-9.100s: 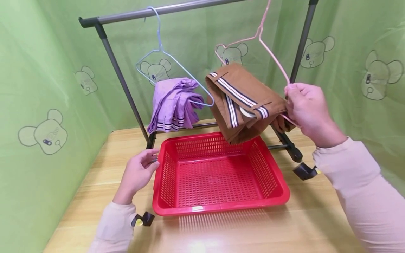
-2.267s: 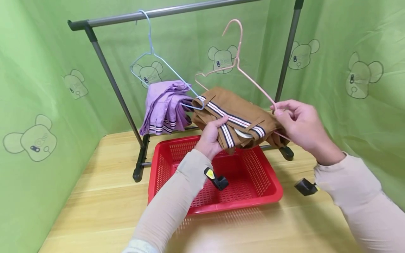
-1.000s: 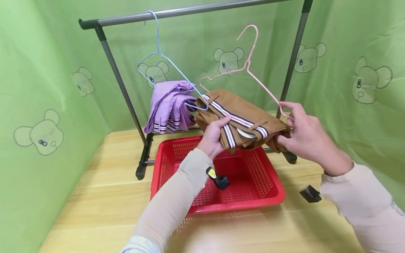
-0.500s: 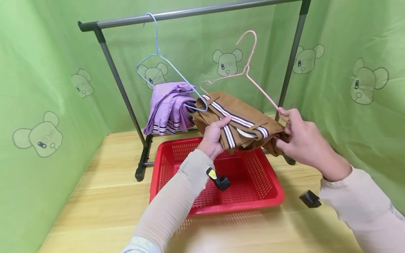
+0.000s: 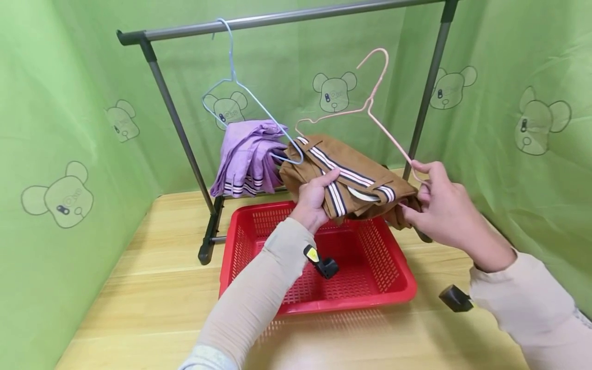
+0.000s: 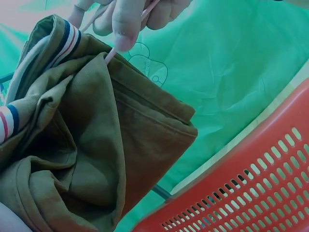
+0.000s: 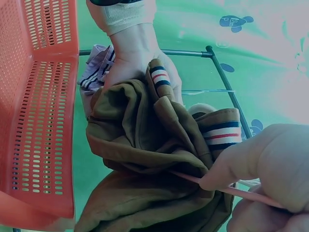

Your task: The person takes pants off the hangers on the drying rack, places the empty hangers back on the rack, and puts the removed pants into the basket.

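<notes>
Brown trousers (image 5: 353, 154) with a striped waistband and belt loops hang folded over the lower bar of a pink clothes hanger (image 5: 393, 139). My left hand (image 5: 312, 200) grips the trousers from the front, thumb over the waistband. My right hand (image 5: 446, 208) pinches the hanger's right corner; in the right wrist view its thumb (image 7: 231, 169) lies along the lower bar (image 7: 251, 195). The hanger's hook stands free in the air, below the rack's top bar. To the left, purple striped-trim clothing (image 5: 245, 149) hangs on a blue hanger (image 5: 232, 59).
A grey metal clothes rack (image 5: 300, 17) stands at the back and carries the blue hanger. Beneath the trousers, a red perforated basket (image 5: 347, 302) sits on the wooden table (image 5: 139, 308). Green cloth printed with bear heads (image 5: 57, 200) surrounds the table. The blue hanger's right corner overlaps the trousers.
The left hand has gone from the basket's left rim to the trousers. The pink hanger has come lower. In the last second, right hand and hanger corner have dropped slightly.
</notes>
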Available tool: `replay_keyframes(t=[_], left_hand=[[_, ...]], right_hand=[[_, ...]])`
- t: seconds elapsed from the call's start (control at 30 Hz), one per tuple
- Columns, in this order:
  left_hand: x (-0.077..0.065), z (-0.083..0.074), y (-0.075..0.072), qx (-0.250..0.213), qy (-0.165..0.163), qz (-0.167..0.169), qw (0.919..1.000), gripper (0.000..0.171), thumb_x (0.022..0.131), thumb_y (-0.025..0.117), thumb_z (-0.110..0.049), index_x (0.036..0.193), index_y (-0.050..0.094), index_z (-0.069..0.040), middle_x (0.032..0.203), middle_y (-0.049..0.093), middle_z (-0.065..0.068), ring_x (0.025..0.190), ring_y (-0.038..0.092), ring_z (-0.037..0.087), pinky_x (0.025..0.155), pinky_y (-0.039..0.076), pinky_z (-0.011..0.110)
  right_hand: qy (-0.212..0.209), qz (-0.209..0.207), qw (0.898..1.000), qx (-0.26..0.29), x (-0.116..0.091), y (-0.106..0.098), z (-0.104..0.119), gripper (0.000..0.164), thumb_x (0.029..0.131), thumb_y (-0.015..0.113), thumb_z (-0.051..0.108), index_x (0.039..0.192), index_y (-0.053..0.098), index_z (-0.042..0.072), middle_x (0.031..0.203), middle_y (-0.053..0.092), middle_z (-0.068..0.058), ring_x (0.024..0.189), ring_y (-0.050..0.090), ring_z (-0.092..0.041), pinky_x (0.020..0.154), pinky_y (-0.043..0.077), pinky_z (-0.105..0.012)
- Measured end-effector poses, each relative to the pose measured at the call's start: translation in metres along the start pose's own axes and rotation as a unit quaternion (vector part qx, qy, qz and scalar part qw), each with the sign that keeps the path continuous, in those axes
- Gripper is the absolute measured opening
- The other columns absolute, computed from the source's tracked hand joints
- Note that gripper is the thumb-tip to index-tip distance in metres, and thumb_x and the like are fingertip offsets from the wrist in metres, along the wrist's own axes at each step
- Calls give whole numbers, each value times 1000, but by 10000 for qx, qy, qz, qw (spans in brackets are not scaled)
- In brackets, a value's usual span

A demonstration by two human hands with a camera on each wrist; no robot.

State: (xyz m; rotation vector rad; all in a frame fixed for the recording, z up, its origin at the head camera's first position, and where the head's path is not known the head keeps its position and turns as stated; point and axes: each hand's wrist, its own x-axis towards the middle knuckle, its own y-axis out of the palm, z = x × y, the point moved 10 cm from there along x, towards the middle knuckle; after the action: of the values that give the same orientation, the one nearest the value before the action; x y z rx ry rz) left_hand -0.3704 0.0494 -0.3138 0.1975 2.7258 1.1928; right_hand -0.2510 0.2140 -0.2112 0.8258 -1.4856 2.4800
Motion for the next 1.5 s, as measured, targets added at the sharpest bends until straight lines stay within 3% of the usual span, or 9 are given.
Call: replay_keyframes(t=[0.3, 0.57, 0.83, 1.3, 1.5], left_hand=[[-1, -1, -1, -17, 104, -106, 9999, 10, 85, 70, -1, 89, 62, -4, 85, 69, 10, 75, 69, 20, 81, 56, 39], [-4, -6, 3, 67, 281, -105, 9995, 12, 82, 72, 0, 89, 63, -4, 85, 69, 10, 75, 69, 21, 78, 57, 39], [-6, -12, 8, 126, 526, -23, 9985, 15, 82, 71, 1, 90, 63, -7, 85, 69, 9, 74, 69, 20, 76, 58, 39], [-8, -16, 8, -169, 718, 90, 9972, 12, 84, 69, 1, 89, 64, -8, 82, 69, 7, 73, 68, 17, 72, 58, 34], [-10, -18, 10, -287, 747, 183, 9966, 11, 86, 67, 1, 90, 64, -9, 82, 69, 6, 73, 69, 17, 70, 58, 32]], right_hand=[[-104, -23, 9999, -48, -3, 2, 4, 73, 75, 75, 3, 136, 36, -3, 73, 41, -3, 57, 37, -17, 51, 35, -32], [-480, -32, 9988, -40, -5, 10, 11, 73, 69, 72, -6, 133, 38, -5, 68, 41, 0, 56, 35, -13, 52, 32, -29], [-416, -97, 9989, -187, -6, 11, 8, 74, 67, 74, -4, 132, 40, -5, 67, 42, 0, 57, 39, -17, 57, 35, -36], [-459, -199, 9986, -140, -6, 9, 2, 74, 71, 80, 0, 133, 40, -3, 66, 42, 0, 57, 37, -16, 57, 34, -36], [-316, -63, 9992, -216, -7, 11, -5, 74, 70, 76, -3, 133, 38, -4, 66, 42, 0, 56, 36, -16, 54, 33, -34]])
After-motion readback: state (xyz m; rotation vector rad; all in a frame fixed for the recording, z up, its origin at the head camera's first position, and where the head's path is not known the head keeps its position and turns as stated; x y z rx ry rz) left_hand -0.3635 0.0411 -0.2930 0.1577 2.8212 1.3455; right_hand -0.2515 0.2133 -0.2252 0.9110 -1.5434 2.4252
